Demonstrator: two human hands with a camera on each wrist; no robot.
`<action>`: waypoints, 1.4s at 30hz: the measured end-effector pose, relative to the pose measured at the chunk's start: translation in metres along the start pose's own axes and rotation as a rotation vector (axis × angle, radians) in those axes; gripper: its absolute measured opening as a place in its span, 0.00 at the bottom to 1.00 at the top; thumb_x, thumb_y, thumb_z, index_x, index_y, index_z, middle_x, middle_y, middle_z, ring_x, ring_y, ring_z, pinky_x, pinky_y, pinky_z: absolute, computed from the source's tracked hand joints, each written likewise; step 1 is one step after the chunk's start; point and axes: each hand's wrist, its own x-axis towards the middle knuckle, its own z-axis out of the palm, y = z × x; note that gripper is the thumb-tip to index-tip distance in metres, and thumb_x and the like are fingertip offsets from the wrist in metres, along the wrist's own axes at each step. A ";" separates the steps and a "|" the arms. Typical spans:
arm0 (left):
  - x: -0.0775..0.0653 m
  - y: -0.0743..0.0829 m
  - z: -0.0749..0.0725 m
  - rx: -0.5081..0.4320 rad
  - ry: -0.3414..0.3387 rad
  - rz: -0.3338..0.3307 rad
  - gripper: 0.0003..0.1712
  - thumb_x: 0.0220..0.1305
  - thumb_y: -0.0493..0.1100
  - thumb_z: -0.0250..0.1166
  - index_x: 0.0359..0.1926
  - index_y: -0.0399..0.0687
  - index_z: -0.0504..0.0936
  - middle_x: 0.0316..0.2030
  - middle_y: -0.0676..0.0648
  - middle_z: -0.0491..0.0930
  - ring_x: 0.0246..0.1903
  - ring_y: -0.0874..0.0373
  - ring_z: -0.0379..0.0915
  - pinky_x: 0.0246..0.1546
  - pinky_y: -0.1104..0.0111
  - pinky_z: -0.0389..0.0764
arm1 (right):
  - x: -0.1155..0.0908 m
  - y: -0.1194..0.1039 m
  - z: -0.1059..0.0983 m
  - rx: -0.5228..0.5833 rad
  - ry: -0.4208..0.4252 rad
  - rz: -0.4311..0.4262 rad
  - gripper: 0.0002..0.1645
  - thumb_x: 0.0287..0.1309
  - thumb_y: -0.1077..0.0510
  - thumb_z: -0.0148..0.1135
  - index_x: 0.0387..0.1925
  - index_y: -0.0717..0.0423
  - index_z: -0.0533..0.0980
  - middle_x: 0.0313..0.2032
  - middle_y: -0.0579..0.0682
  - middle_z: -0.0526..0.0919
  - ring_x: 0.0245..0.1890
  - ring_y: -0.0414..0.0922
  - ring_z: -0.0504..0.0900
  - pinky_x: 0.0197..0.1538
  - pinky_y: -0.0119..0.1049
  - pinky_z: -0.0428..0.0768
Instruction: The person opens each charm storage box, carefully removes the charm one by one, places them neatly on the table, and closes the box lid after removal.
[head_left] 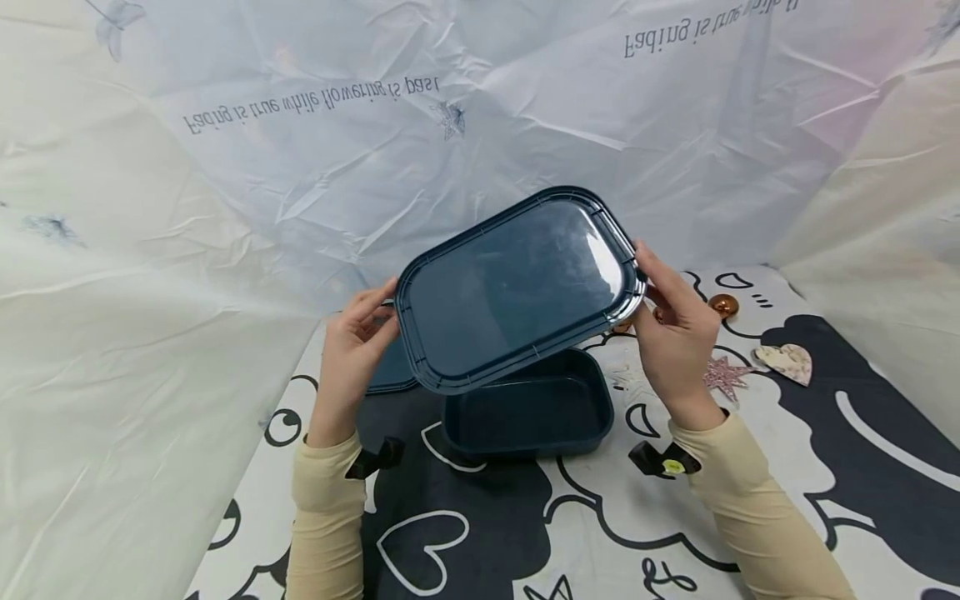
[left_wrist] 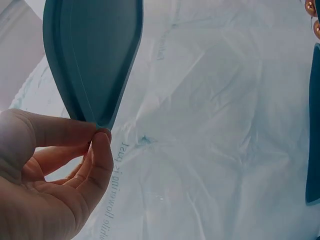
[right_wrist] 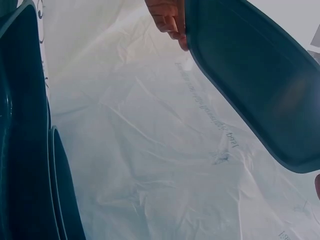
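Both hands hold up a dark blue rectangular lid point(head_left: 517, 287), tilted with its right end higher. My left hand point(head_left: 352, 350) pinches its left end; thumb and fingers meet on the rim in the left wrist view, where the lid point(left_wrist: 100, 55) appears nearly edge-on. At the opposite end, my right hand point(head_left: 678, 342) grips the rim between thumb and fingers. Below the lid stands an open box point(head_left: 528, 412) of the same dark blue, its far edge partly hidden. Only a sliver of the right hand enters the right wrist view.
Another dark blue piece point(head_left: 392, 367) lies behind the left hand, mostly covered. On the patterned cloth at right are a pink glitter star point(head_left: 726, 377), a pale heart point(head_left: 786, 363) and a copper-coloured ball point(head_left: 723, 306). Wrinkled white sheeting point(head_left: 300, 192) hangs at the back and sides.
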 end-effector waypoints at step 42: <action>-0.014 -0.005 0.013 0.086 -0.075 0.108 0.29 0.65 0.27 0.66 0.67 0.41 0.76 0.56 0.42 0.77 0.53 0.55 0.75 0.51 0.70 0.80 | -0.002 0.015 -0.015 0.256 0.105 0.026 0.18 0.61 0.72 0.66 0.53 0.71 0.81 0.51 0.62 0.85 0.31 0.39 0.82 0.27 0.22 0.69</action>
